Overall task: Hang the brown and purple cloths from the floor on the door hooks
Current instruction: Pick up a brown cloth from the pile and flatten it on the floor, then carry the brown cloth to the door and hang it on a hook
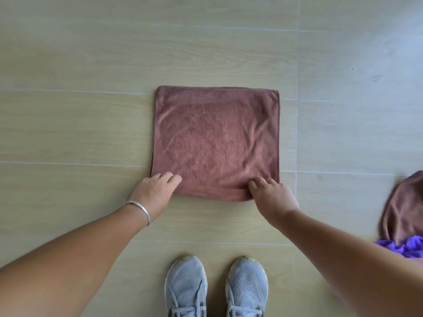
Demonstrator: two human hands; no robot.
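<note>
A brown cloth (215,143) lies flat and square on the wood-look floor. My left hand (155,191) rests on its near left corner with the fingers curled over the edge. My right hand (272,195) rests on the near right corner, fingertips bent onto the fabric. Whether either hand pinches the cloth is hidden under the fingers. A second brown cloth (402,209) lies bunched at the right edge of view, with a purple cloth (405,247) crumpled just below it. No door or hooks are in view.
My two grey sneakers (215,287) stand just below the flat cloth. The pale plank floor (91,65) stretches around on all sides. A silver bangle (142,209) sits on my left wrist.
</note>
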